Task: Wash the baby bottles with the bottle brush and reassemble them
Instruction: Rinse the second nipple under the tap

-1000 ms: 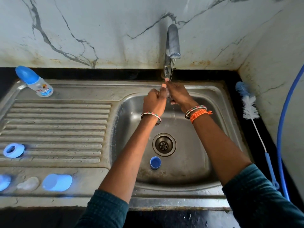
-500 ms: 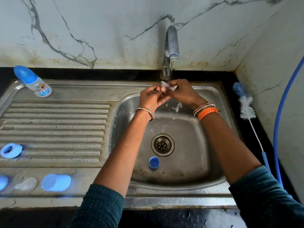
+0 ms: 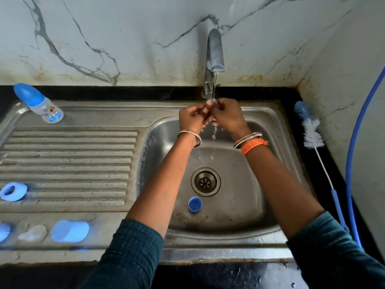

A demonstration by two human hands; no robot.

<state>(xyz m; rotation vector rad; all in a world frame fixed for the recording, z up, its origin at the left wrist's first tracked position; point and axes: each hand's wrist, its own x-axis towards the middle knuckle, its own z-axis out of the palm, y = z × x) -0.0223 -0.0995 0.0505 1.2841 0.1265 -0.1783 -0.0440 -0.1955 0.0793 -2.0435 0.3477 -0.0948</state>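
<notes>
**Rinsing a small clear piece under the tap**

I see both hands held up under the tap (image 3: 215,53), where a thin stream of water runs. My left hand (image 3: 192,119) and my right hand (image 3: 228,116) have their fingers curled, and together they pinch a small clear piece (image 3: 211,104) between them. I cannot tell just what the piece is. Water drips down into the sink (image 3: 260,184).

A little blue cap (image 3: 194,204) lies in the sink, just near the drain (image 3: 205,181). A baby bottle (image 3: 39,104) with a blue top lies at the far left. A blue ring (image 3: 13,191) and a blue cover (image 3: 70,230) lie at the near left. The bottle brush (image 3: 310,130) lies on the dark worktop (image 3: 337,163) at the right.
</notes>
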